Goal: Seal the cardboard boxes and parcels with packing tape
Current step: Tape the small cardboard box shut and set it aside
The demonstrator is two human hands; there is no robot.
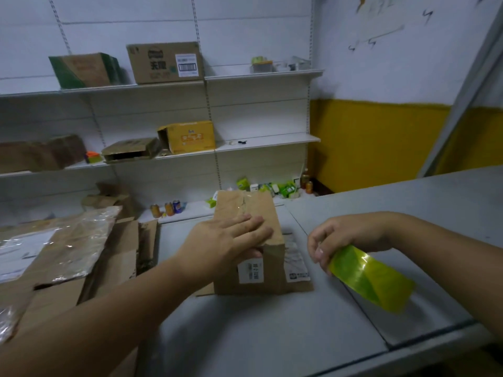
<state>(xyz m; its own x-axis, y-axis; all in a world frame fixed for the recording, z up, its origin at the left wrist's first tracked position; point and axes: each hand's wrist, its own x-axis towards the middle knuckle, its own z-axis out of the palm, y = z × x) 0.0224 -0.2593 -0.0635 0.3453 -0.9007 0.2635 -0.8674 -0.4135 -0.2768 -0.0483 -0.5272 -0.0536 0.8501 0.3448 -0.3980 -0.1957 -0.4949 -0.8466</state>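
Cardboard box (273, 263) under flat left grip (226, 240) | right grip (340, 238) pinching tape roll (373, 278)

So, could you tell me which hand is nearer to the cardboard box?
Left. The left hand lies flat on top of the cardboard box; the right hand is off to its right, clear of it, holding a roll of tape.
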